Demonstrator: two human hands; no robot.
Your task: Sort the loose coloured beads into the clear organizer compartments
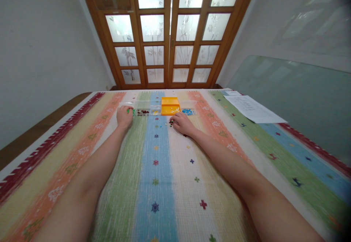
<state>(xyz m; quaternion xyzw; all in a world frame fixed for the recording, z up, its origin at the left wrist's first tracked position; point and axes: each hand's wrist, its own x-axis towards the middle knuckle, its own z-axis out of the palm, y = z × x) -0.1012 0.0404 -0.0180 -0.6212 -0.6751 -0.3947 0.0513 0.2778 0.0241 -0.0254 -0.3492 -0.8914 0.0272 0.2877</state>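
Note:
A clear plastic compartment box (pixel 151 113) lies across the far part of the table, with small beads sorted by colour in it. My left hand (pixel 124 117) is at its left end, fingers curled over the edge beside the green beads (pixel 131 112). Dark red beads (pixel 143 112), a few yellow ones (pixel 155 112) and blue beads (pixel 188 111) fill other sections. A yellow tray (pixel 165 100) with white beads (pixel 175 110) sits at the box's middle. Just in front of it, my right hand (pixel 182 123) has its fingers bent together next to loose dark beads (pixel 171 123); what they pinch is too small to tell.
A striped, patterned tablecloth (pixel 155 172) covers the table. Printed paper sheets (pixel 253 108) lie at the far right. A pale green panel (pixel 296 99) stands along the right side. Wooden doors with glass panes (pixel 170 33) are behind the table.

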